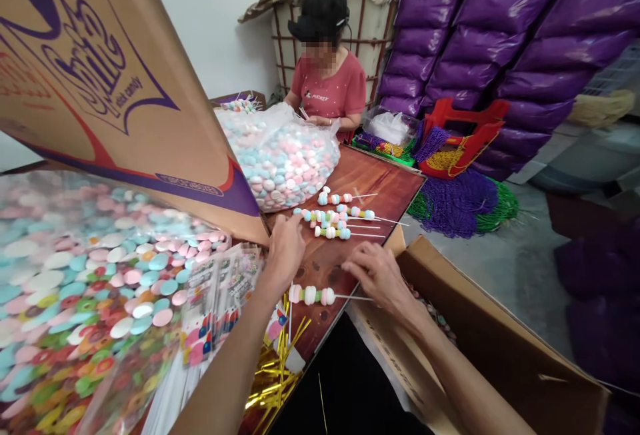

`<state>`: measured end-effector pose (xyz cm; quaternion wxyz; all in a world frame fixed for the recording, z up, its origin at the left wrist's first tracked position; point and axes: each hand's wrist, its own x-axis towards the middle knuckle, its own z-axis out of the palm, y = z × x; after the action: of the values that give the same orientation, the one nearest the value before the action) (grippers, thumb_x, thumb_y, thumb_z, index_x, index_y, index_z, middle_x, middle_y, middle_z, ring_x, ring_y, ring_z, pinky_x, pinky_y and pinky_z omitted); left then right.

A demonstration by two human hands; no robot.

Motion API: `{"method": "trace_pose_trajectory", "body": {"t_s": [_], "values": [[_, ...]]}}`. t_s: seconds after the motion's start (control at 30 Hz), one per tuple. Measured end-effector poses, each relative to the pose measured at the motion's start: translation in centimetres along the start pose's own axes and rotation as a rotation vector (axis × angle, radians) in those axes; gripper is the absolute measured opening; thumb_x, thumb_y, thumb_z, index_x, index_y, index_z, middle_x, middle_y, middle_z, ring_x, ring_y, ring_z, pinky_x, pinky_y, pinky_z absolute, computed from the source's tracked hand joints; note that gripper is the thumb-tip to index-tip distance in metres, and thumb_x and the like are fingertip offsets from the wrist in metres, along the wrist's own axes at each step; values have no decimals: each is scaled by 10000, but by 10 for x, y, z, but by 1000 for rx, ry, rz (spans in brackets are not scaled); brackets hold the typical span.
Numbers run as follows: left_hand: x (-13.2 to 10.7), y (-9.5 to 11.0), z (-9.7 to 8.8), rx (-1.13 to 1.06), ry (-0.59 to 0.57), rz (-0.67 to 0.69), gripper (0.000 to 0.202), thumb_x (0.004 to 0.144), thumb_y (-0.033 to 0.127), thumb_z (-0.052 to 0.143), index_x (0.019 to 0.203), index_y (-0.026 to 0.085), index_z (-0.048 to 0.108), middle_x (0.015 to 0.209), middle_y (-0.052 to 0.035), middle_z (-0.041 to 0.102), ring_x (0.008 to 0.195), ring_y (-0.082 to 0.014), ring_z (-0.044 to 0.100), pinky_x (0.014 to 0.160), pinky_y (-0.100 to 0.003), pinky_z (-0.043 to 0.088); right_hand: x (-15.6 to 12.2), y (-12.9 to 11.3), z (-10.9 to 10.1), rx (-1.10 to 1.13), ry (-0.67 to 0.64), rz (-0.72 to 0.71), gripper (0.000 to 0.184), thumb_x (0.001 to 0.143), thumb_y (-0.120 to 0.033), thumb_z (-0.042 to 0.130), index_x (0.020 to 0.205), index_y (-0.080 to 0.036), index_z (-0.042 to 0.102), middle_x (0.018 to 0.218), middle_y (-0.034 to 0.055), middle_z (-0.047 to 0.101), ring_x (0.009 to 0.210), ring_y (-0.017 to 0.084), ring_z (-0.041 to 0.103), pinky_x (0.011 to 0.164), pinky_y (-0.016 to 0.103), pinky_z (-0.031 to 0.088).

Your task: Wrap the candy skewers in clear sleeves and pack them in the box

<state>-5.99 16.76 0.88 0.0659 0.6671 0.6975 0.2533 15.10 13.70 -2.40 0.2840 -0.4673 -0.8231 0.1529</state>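
Note:
My left hand reaches over the wooden table, fingers curled, its tips touching the nearest of several candy skewers that lie in a loose group. My right hand rests knuckles-up on the table edge, fingers bent down beside the thin stick of a single candy skewer with pink, white and green pieces. I cannot see whether either hand grips anything.
A clear bag of pastel candies sits mid-table; another bag of coloured candies is at my left under a cardboard flap. Gold twist ties lie near me. A person in a red shirt sits opposite. Open carton right.

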Motion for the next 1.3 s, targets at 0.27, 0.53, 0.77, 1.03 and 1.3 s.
{"method": "trace_pose_trajectory", "body": {"t_s": [0.27, 0.53, 0.77, 1.03, 1.3], "values": [[48, -20, 41, -163, 75, -32, 500, 847, 68, 406, 1245, 173, 690, 996, -131, 637, 944, -269, 615, 863, -338, 463, 71, 41, 17, -402, 237, 109, 152, 900, -160, 567, 898, -204, 712, 1029, 128, 670, 889, 256, 484, 748, 379, 281], [54, -36, 53, -164, -38, 78, 290, 806, 106, 513, 905, 217, 763, 1034, -79, 647, 1017, -228, 599, 908, -311, 454, 48, 43, 11, -79, 307, 80, 250, 965, -261, 452, 870, -206, 677, 902, 66, 664, 800, 196, 568, 715, 313, 378], [33, -29, 38, -347, -20, -1, 189, 844, 216, 519, 887, 208, 704, 867, -60, 683, 821, -195, 647, 776, -290, 478, -2, 23, 0, 344, 314, 264, 200, 921, -315, 520, 810, -199, 639, 714, -5, 615, 646, 150, 543, 636, 265, 420], [-4, -25, 22, -887, -363, -284, 295, 735, 454, 661, 762, 161, 635, 656, -9, 624, 594, -111, 573, 567, -222, 435, -24, 27, 11, 476, 174, 344, 249, 915, -368, 524, 793, -190, 648, 713, 7, 620, 673, 160, 553, 630, 266, 434], [-9, -26, 18, -1014, -366, -316, 454, 577, 428, 828, 894, 165, 638, 672, 0, 667, 628, -129, 617, 603, -245, 465, -26, 23, 3, 472, 120, 340, 254, 889, -374, 543, 758, -184, 649, 683, 5, 586, 641, 153, 512, 597, 261, 392]]}}
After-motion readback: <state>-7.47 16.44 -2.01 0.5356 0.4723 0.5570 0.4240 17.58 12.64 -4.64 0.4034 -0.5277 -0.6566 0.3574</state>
